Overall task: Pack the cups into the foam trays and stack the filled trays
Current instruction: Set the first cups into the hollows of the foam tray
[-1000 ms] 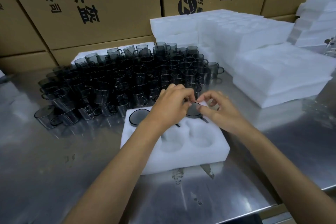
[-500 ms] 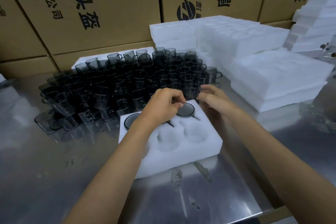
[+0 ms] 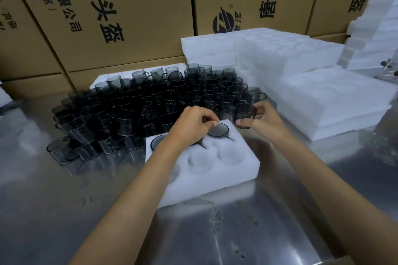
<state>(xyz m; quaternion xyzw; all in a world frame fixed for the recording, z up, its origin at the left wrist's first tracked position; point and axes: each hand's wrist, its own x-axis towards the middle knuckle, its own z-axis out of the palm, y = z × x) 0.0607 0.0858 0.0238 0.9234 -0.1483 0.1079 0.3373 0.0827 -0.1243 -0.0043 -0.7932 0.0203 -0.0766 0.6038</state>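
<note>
Cups [image 3: 150, 101] crowding behind foam tray [image 3: 226, 170], left hand [image 3: 189, 127] fingers pinching seated cup [image 3: 218, 131], right hand [image 3: 267, 120] fingers gripping loose cup [image 3: 245, 117].

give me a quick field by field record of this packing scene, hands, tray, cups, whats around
left hand: over the foam tray, fingertips at the rim of a seated cup
right hand: grips a dark glass cup just off the tray's far right corner
tray: back row shows seated cups, one at the far left; front pockets empty
loose cups: crowded behind the tray
spare foam: stacks to the right
surface: metal table
backdrop: cardboard boxes
</note>
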